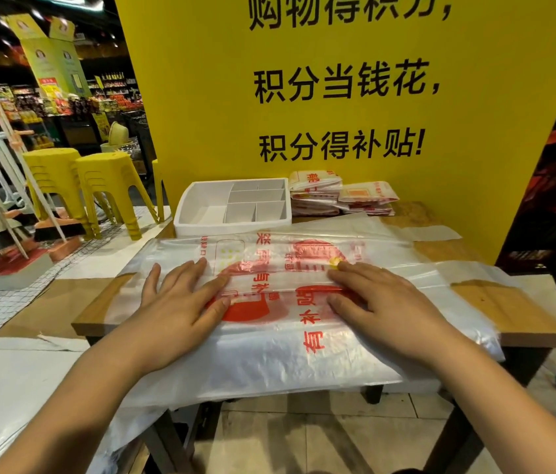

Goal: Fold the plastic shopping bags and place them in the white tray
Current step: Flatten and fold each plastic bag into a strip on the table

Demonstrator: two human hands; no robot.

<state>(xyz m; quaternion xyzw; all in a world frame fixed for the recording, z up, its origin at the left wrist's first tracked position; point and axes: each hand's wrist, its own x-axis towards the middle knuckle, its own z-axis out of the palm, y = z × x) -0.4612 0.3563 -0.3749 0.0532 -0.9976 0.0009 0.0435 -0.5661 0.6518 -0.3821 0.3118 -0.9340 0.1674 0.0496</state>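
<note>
Mid-fold | left hand (pixel 181 302) and right hand (pixel 382 302) flat, gripping nothing, pressing bag (pixel 287 354) | folded bags (pixel 338 196) beyond right hand | tray (pixel 232 227) beyond left, unfilled

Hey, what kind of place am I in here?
Most likely a supermarket: stocked shelves at the back left, brooms and stacked yellow stools nearer, and a yellow sign about shopping points behind the table.

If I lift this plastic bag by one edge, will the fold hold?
Probably not: the plastic bag looks thin and see-through, draping limp over the table edge. Likely light and slippery; its glossy surface may slide.
</note>
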